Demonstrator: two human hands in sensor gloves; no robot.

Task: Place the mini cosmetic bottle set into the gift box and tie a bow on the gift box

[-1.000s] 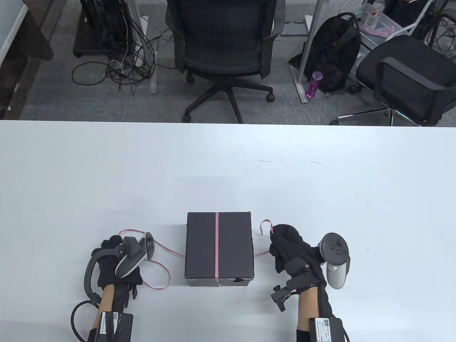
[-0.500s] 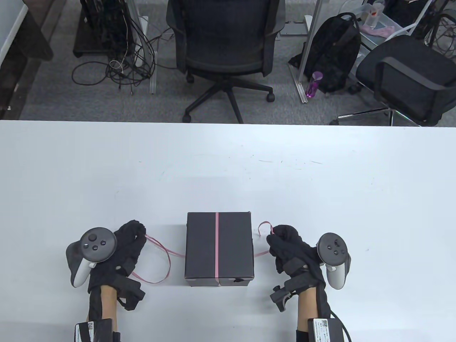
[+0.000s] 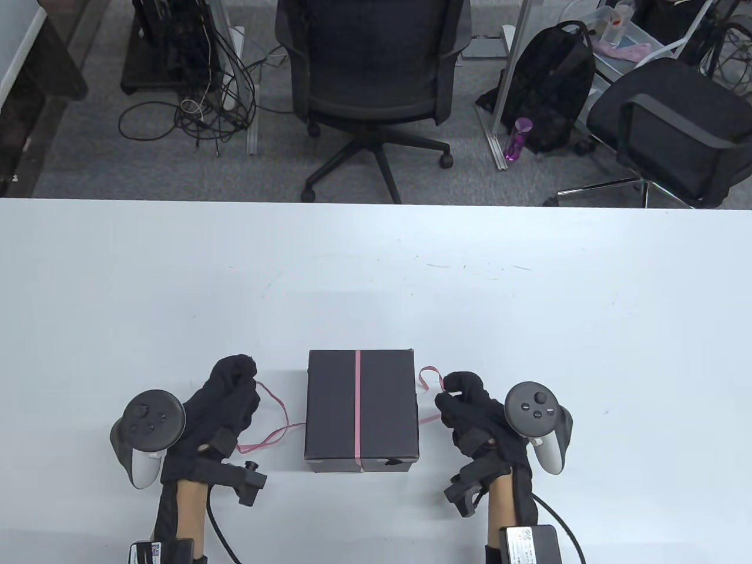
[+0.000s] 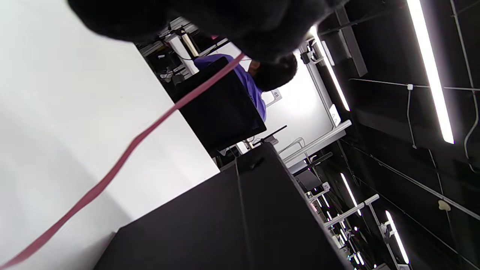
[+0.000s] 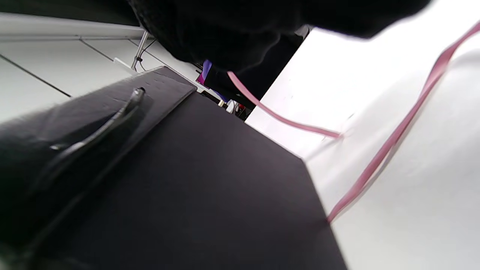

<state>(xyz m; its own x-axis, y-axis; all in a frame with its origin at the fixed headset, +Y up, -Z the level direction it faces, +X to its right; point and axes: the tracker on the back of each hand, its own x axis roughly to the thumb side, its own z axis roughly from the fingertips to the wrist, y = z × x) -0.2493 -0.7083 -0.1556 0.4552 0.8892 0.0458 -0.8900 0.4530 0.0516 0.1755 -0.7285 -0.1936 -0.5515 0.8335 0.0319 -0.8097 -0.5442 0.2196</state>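
A closed black gift box [image 3: 361,410] stands near the table's front edge, with a pink ribbon [image 3: 357,405] running lengthwise over its lid. My left hand [image 3: 230,395] is just left of the box and pinches the ribbon's left end [image 3: 271,401], which loops down to the box's base. My right hand [image 3: 464,399] is just right of the box and pinches the ribbon's right end [image 3: 430,376]. The wrist views show the box side [image 4: 210,225] [image 5: 180,187] and the ribbon strands [image 4: 123,157] [image 5: 393,142] running from under the box up to the fingers. No bottles are visible.
The white table [image 3: 376,282] stretches wide behind and beside the box. Beyond its far edge stand an office chair [image 3: 373,88], a second chair [image 3: 670,123], a black backpack [image 3: 549,88] and floor cables [image 3: 194,106].
My left hand turned over, took the ribbon's left end and moved up toward the box. My right hand shifted slightly left, keeping hold of the right end.
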